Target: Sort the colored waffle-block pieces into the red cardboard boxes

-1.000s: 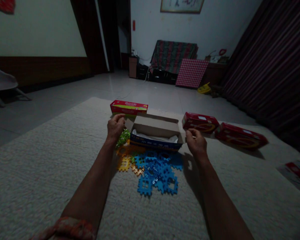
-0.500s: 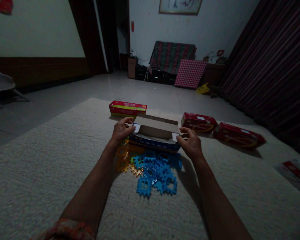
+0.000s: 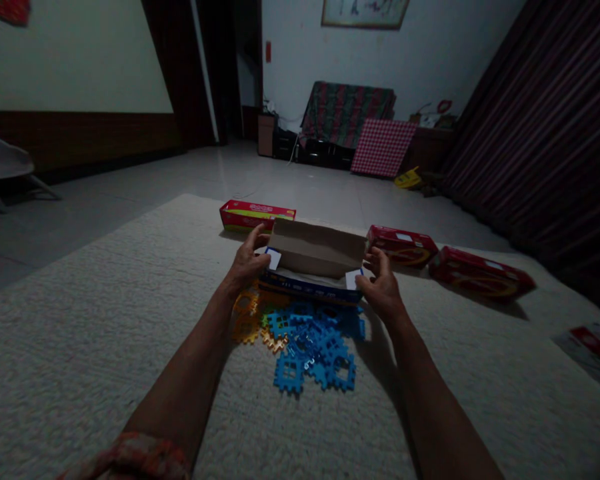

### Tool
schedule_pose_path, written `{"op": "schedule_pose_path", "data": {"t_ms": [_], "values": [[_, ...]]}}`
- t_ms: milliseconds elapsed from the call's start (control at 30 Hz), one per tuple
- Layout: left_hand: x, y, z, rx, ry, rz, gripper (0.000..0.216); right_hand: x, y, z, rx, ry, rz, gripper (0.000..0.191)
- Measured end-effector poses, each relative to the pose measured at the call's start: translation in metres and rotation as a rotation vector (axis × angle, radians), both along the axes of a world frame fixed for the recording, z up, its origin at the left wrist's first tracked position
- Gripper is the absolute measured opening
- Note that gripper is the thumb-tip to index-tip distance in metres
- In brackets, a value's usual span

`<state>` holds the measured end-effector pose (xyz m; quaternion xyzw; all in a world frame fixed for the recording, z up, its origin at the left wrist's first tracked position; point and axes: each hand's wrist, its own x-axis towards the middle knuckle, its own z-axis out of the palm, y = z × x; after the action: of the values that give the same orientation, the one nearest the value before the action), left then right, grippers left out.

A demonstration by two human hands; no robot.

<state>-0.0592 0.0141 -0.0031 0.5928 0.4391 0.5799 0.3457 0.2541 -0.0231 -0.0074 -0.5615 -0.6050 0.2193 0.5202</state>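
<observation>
A blue cardboard box (image 3: 310, 291) with a brown inside is before me, its long lid (image 3: 320, 241) standing up at the back. My left hand (image 3: 249, 260) grips the left end, thumb on a white end flap (image 3: 274, 259). At the opposite end my right hand (image 3: 383, 287) has its thumb by the other white flap (image 3: 353, 279), fingers behind. Just in front of the box lies a pile of blue plastic interlocking pieces (image 3: 325, 343), with orange pieces (image 3: 245, 327) at its left and a little green among them. The bottom of the box is mostly hidden.
A red and green box (image 3: 255, 215) lies beyond my left hand on the pale mat (image 3: 130, 287). Two dark red boxes (image 3: 403, 245) sit to the right, with a red and white package (image 3: 593, 353) nearer at the mat's right side. A checked cloth (image 3: 383, 147) hangs far back.
The box's lid has swung up and now stands more upright, showing more of its brown inner face. Both hands stay at the box ends, their fingers slightly raised.
</observation>
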Motion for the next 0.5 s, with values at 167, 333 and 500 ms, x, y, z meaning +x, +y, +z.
{"op": "schedule_pose_path", "data": {"t_ms": [167, 333, 500], "values": [[0.0018, -0.0011, 0.0006, 0.047, 0.008, 0.059, 0.081, 0.0001, -0.0006, 0.0032, 0.052, -0.006, -0.013, 0.074], [0.0027, -0.0023, 0.0000, 0.021, -0.007, 0.075, 0.069, 0.0019, 0.0014, 0.0009, 0.061, -0.014, 0.022, 0.064], [0.0026, -0.0076, 0.0040, -0.034, -0.015, 0.067, 0.045, 0.0074, -0.0046, 0.0077, 0.044, -0.132, 0.174, 0.048]]}}
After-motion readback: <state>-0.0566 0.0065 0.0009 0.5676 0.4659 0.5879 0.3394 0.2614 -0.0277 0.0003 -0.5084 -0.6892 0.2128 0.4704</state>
